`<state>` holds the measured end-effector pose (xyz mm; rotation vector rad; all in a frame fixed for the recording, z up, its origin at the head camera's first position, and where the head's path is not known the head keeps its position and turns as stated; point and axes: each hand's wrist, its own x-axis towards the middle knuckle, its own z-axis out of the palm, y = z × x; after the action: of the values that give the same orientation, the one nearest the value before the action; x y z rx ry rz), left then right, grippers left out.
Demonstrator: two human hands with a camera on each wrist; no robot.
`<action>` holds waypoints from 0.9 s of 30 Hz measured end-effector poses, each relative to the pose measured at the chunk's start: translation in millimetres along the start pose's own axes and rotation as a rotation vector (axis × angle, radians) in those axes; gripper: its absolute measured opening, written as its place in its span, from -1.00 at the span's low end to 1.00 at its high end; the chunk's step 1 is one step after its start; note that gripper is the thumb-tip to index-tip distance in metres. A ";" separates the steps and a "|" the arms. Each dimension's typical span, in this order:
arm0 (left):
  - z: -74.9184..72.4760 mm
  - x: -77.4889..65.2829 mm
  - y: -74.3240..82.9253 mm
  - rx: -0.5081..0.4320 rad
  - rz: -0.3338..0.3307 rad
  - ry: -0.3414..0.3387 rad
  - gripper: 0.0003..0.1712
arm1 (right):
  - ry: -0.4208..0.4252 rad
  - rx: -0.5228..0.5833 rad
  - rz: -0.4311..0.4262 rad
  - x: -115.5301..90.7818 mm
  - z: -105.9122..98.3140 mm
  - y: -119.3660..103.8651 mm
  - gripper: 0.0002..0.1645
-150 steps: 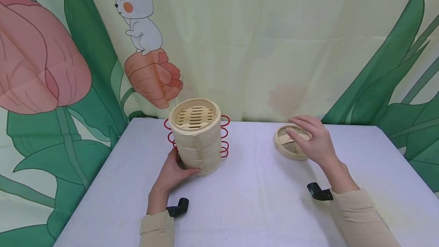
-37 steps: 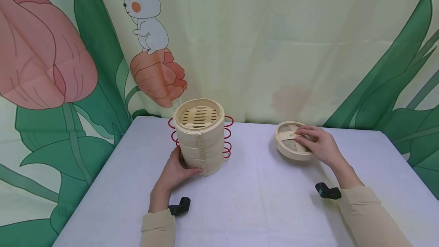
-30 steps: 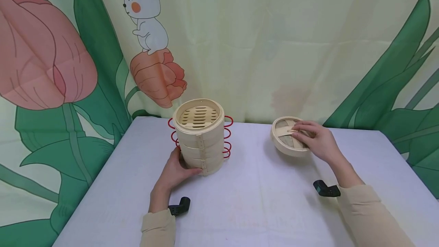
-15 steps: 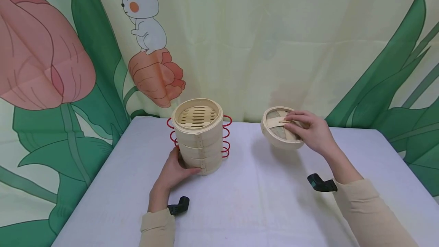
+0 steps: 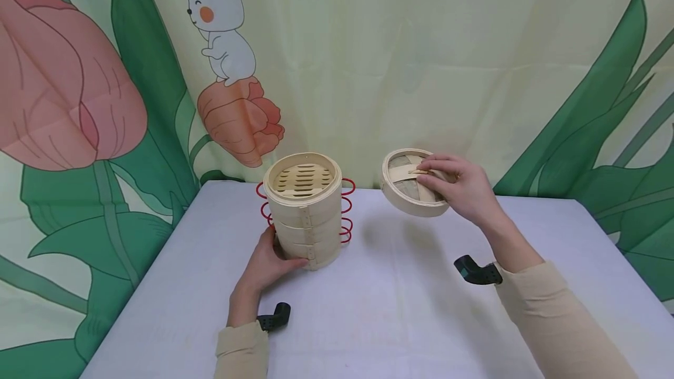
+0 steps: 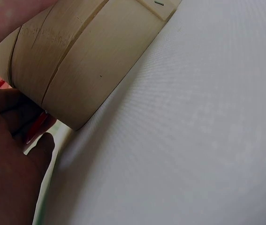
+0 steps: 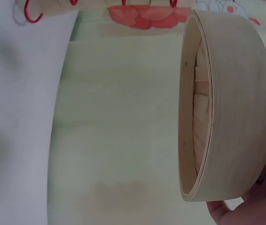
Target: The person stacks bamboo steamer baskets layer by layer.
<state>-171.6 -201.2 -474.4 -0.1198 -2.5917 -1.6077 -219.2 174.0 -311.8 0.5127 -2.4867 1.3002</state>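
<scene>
A stack of bamboo steamer baskets (image 5: 308, 221) stands on the table, left of centre, its slatted top tier uncovered. Red rings (image 5: 347, 203) stick out from both sides of it. Low on the stack's left side, my left hand (image 5: 265, 259) grips it, thumb across the front and fingers round the back. In the right wrist view the round bamboo steamer lid (image 7: 238, 108) shows its hollow underside. My right hand (image 5: 460, 186) pinches that lid by the small loop on its top and holds it above the table, slightly tilted, to the right of the stack.
A white cloth covers the table (image 5: 368, 320). Behind its far edge hangs a printed curtain (image 5: 447, 75) with a rabbit, a carrot and leaves. Black wrist cameras (image 5: 476, 271) sit by both sleeves.
My right hand has closed on the lid's loop, lifted it off the table and carried it left towards the stack. My left hand keeps its grip in the same spot.
</scene>
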 end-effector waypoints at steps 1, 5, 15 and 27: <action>0.0 0.1 -0.2 0.001 -0.004 0.000 0.22 | -0.003 0.008 -0.002 1.3 1.2 -2.6 -0.73; 0.0 0.2 0.8 0.007 -0.023 -0.008 0.21 | -0.015 0.022 -0.011 6.5 5.0 -11.6 -0.73; -2.0 -0.3 -1.9 -0.010 0.013 -0.002 0.23 | -0.018 0.081 -0.046 22.4 15.8 -36.9 -0.75; -4.1 -6.8 17.1 -0.035 0.035 -0.022 0.14 | -0.022 0.094 -0.101 38.0 34.3 -68.8 -0.76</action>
<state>-162.8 -197.4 -458.1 -0.1853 -2.5630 -1.6497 -226.2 102.4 -265.2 0.6689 -2.3922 1.3844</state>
